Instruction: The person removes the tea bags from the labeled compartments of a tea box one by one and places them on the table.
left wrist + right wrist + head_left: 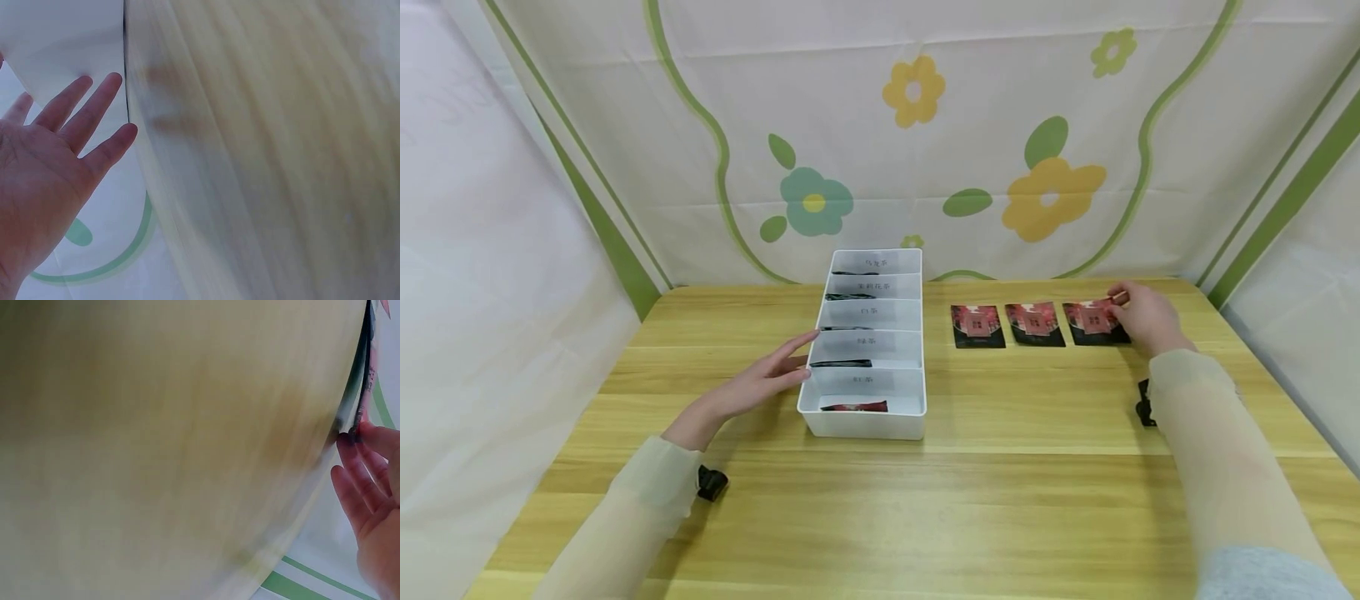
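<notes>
At the right of the table my right hand (1152, 318) pinches the right edge of a red and black tea sachet (1093, 323) between thumb and fingers. The right wrist view has that sachet (369, 387) edge-on, its near edge raised off the wood. Two matching sachets, one in the middle (1035, 325) and one at the left (977, 327), lie flat in a row beside it. My left hand (752, 387) has its fingers extended, with fingertips at the left side of a white divided box (865, 427). The left wrist view shows this palm (44, 169) holding nothing.
Labelled compartments run front to back in the box. A red sachet (854, 407) lies in the front one; dark sachets (841, 363) show in those behind. A flower-printed cloth (865, 100) hangs behind the wooden table (880, 517), with white cloth at both sides.
</notes>
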`<state>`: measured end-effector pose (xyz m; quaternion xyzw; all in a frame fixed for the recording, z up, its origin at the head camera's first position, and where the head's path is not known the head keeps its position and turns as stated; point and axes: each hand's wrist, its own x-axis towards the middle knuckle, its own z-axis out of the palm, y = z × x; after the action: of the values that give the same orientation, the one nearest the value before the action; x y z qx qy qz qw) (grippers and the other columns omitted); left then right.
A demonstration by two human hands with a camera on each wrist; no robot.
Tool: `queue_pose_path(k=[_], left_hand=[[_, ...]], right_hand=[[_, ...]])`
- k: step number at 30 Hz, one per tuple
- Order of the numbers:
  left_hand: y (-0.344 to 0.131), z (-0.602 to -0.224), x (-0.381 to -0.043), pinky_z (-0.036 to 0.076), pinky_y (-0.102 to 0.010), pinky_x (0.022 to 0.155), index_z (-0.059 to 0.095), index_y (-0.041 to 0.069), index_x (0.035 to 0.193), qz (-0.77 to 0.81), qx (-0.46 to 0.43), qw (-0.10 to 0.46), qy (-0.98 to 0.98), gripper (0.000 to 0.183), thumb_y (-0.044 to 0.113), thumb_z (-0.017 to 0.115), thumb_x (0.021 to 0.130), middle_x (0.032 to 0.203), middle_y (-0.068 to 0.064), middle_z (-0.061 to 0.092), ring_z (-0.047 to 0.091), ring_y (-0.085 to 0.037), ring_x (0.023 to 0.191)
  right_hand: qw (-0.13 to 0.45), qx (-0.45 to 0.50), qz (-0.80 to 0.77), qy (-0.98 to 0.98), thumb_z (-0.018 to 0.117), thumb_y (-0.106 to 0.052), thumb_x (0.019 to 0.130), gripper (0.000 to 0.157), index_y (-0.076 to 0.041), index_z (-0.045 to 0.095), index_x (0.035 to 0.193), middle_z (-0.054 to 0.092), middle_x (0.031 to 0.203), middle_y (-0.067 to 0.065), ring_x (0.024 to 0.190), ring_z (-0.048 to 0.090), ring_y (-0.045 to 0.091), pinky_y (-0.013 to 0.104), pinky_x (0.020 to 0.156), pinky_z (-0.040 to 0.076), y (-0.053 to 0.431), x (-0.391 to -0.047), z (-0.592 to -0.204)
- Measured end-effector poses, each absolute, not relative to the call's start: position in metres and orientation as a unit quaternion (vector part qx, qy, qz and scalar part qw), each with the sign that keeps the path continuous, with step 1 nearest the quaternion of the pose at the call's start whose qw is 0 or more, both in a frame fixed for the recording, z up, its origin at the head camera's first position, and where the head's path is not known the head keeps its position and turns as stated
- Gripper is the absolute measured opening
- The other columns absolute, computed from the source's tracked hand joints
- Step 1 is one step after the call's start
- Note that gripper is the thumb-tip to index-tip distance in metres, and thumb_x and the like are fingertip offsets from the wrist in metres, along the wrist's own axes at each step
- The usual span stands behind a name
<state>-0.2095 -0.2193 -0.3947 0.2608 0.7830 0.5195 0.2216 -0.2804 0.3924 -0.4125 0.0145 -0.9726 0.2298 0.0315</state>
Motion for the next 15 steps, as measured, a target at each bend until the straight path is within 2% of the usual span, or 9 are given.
queue_pose_path(k=[8,15], left_hand=[[-0.2189,-0.3961,-0.2105,0.025,-0.056,0.108,0.015,0.022,0.157,0.523,0.263,0.221,0.78,0.062,0.022,0.047,0.105,0.157,-0.015,0.022,0.03,-0.035,0.139],[-0.2187,-0.3936,-0.2094,0.025,-0.055,0.108,0.016,0.026,0.157,0.523,0.258,0.223,0.781,0.062,0.023,0.048,0.104,0.157,-0.014,0.022,0.03,-0.035,0.139]], right_hand=[[0.038,0.011,0.231,-0.972,0.05,-0.014,0.101,0.032,0.007,0.049,0.125,0.055,0.117,0.03,0.095,0.054,0.045,0.057,0.076,0.041,0.3916,-0.2767,-0.4084],[0.053,0.028,0.227,-0.972,0.051,-0.015,0.101,0.034,0.005,0.05,0.128,0.056,0.118,0.028,0.091,0.059,0.043,0.055,0.072,0.044,0.3855,-0.2742,-0.4039]])
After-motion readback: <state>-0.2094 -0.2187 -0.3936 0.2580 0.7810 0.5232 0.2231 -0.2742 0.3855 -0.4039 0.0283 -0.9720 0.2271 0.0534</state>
